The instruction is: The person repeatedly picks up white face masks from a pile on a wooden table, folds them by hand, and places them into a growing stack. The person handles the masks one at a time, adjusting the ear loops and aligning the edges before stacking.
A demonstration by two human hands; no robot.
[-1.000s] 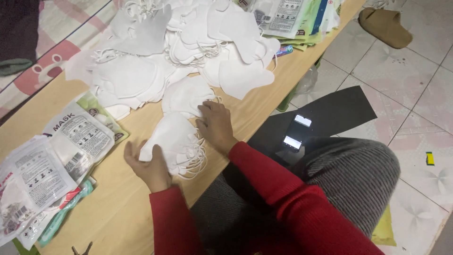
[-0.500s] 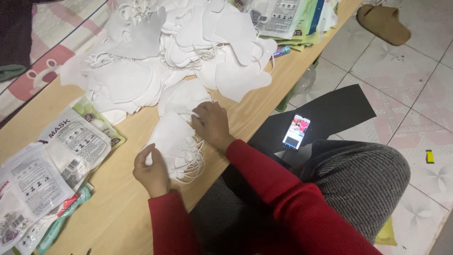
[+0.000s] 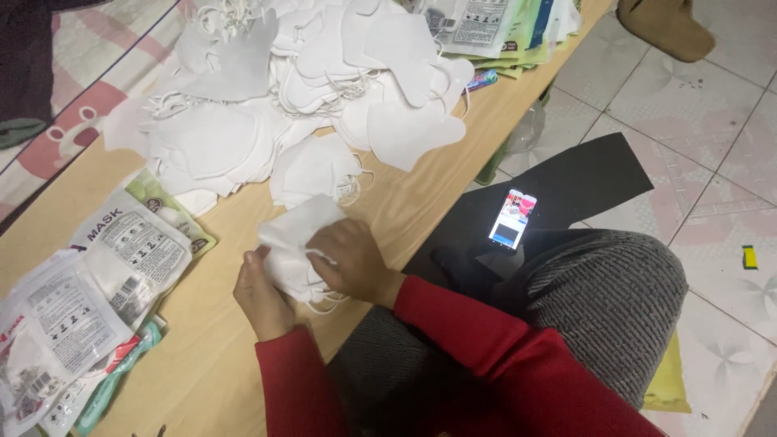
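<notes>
Both of my hands grip a small stack of white folded face masks (image 3: pixel 293 236) at the near edge of the wooden table (image 3: pixel 421 194). My left hand (image 3: pixel 261 293) holds the stack from the left side, fingers curled under it. My right hand (image 3: pixel 350 260) presses on top of it, and thin ear loops hang out below. A large heap of loose white masks (image 3: pixel 307 81) lies further back on the table.
Printed plastic mask pouches (image 3: pixel 89 283) lie at the table's left end, more packets (image 3: pixel 502 24) at the far end. A lit phone (image 3: pixel 511 218) rests on a black sheet (image 3: pixel 583 182) on the tiled floor. A slipper (image 3: pixel 664 24) lies beyond.
My hands have drawn the mask stack away from the heap toward the table's near edge, and my right hand now covers its top.
</notes>
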